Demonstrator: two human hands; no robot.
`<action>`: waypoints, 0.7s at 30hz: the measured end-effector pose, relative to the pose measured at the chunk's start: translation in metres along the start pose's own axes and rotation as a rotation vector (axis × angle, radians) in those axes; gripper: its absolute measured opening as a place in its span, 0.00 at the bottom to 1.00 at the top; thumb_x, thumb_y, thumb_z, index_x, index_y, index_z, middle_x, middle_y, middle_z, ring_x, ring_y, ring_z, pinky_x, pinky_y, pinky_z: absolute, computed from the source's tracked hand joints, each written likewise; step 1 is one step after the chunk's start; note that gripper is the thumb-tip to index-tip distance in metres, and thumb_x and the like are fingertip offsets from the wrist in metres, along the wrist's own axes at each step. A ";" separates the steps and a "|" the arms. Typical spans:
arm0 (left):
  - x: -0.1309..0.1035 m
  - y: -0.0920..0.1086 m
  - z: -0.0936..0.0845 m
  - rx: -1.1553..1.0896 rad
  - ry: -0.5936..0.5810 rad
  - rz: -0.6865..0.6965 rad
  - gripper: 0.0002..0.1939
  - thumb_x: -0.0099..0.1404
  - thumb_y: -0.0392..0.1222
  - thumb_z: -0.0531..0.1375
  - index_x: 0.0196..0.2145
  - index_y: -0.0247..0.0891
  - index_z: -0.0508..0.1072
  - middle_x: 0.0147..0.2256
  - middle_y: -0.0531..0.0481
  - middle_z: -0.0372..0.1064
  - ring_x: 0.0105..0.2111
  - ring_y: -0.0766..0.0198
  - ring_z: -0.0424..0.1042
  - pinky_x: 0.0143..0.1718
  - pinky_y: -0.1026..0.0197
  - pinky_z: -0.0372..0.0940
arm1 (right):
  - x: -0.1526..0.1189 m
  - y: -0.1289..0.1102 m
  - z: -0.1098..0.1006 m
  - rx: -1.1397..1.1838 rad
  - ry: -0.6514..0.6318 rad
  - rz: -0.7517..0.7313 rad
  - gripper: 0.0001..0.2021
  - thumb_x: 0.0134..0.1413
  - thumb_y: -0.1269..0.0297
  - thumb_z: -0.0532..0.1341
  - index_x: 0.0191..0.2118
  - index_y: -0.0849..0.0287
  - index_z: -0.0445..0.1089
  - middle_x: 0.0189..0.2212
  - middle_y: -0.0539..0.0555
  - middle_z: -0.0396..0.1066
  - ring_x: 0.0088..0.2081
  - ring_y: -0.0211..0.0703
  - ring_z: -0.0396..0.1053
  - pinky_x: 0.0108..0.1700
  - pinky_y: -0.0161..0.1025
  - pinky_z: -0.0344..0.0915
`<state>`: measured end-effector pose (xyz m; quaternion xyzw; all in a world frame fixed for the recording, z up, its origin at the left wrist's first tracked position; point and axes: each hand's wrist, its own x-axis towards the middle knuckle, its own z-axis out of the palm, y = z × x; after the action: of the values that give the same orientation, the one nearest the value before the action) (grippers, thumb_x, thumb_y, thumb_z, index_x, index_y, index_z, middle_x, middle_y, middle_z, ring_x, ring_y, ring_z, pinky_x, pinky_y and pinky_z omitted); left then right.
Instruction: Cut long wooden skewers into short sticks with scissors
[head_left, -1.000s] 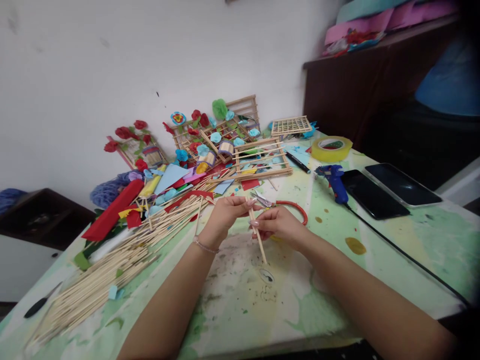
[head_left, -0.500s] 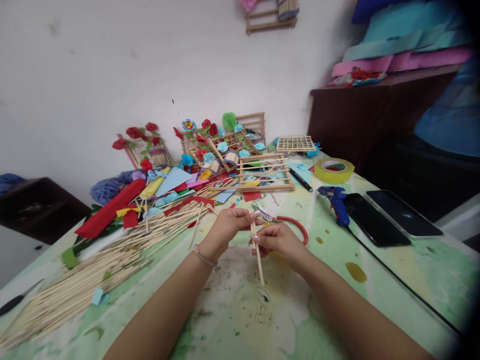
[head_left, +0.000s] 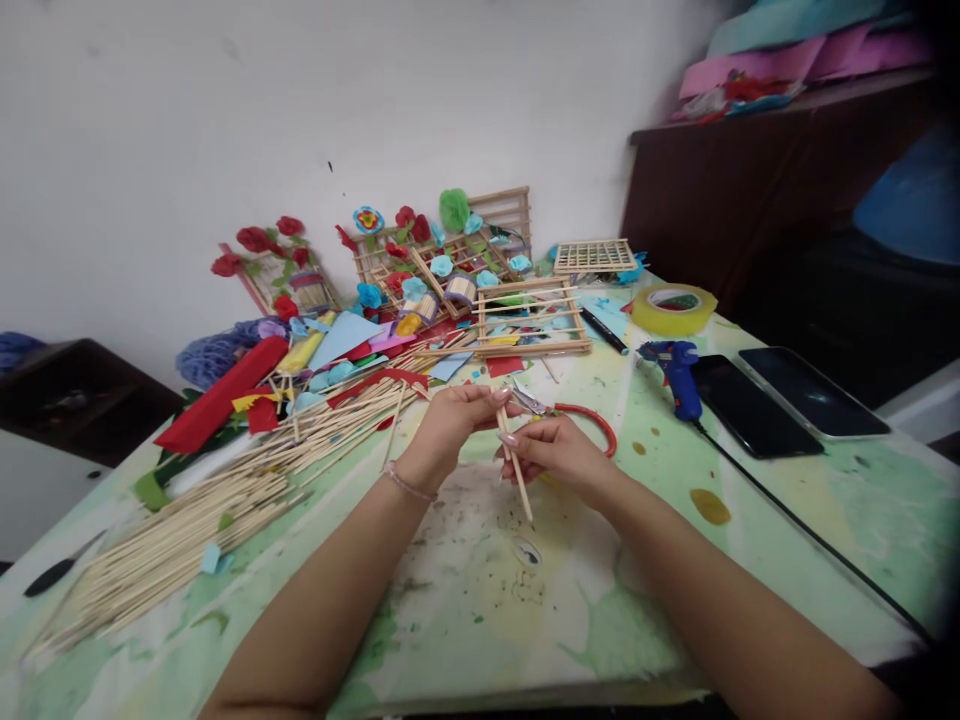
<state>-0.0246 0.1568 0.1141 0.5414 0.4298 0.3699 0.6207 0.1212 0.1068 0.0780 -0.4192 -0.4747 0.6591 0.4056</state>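
Several short wooden sticks are pinched together between my two hands, above the middle of the table, with their lower ends pointing down toward me. My left hand grips them near the top end. Lower down, my right hand pinches the same sticks between thumb and fingers. Just behind my hands lie scissors with red handles, partly hidden by my right hand. The exact number of sticks is hard to make out behind my fingers.
A large pile of loose sticks spreads to the left. Stick frames and paper flowers stand at the back. On the right are a blue glue gun with a cable, phones, a yellow tape roll and a marker.
The camera view has tilted down, so the table sits higher in the picture. Both hands still hold the sticks, whose lower ends have swung slightly to the right.
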 end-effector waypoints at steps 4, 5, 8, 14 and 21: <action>0.001 -0.002 0.001 -0.083 0.073 0.034 0.14 0.49 0.48 0.68 0.26 0.33 0.75 0.27 0.47 0.75 0.29 0.66 0.72 0.40 0.60 0.66 | 0.003 0.006 0.001 0.010 0.016 -0.046 0.19 0.39 0.47 0.66 0.26 0.62 0.72 0.24 0.54 0.74 0.23 0.35 0.69 0.30 0.35 0.66; 0.001 -0.003 0.002 -0.082 0.076 0.037 0.15 0.49 0.48 0.67 0.27 0.33 0.75 0.27 0.46 0.75 0.30 0.65 0.72 0.41 0.60 0.66 | 0.003 0.007 0.000 -0.003 0.031 -0.050 0.19 0.39 0.48 0.66 0.25 0.62 0.71 0.22 0.53 0.73 0.22 0.35 0.68 0.29 0.35 0.65; 0.003 -0.004 -0.002 -0.020 0.014 0.009 0.16 0.50 0.50 0.67 0.29 0.33 0.75 0.30 0.45 0.76 0.33 0.63 0.73 0.44 0.57 0.65 | 0.003 0.008 -0.003 -0.066 0.058 -0.038 0.17 0.40 0.51 0.66 0.22 0.63 0.71 0.19 0.52 0.71 0.20 0.33 0.66 0.26 0.33 0.63; 0.005 0.018 -0.039 0.293 -0.215 -0.076 0.23 0.52 0.55 0.64 0.40 0.35 0.76 0.40 0.41 0.75 0.43 0.57 0.72 0.48 0.56 0.63 | -0.002 0.000 -0.011 -0.133 -0.047 0.005 0.15 0.39 0.53 0.67 0.21 0.62 0.72 0.18 0.52 0.71 0.20 0.34 0.65 0.26 0.33 0.63; -0.031 0.052 -0.029 0.968 -0.119 0.445 0.20 0.61 0.52 0.57 0.48 0.42 0.72 0.49 0.46 0.70 0.49 0.56 0.66 0.50 0.58 0.58 | -0.007 -0.002 -0.009 -0.379 -0.180 0.019 0.12 0.46 0.58 0.62 0.22 0.61 0.73 0.18 0.52 0.70 0.20 0.36 0.66 0.25 0.32 0.61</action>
<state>-0.0624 0.1455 0.1681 0.8637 0.3903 0.2209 0.2301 0.1322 0.1038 0.0794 -0.4321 -0.6203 0.5967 0.2691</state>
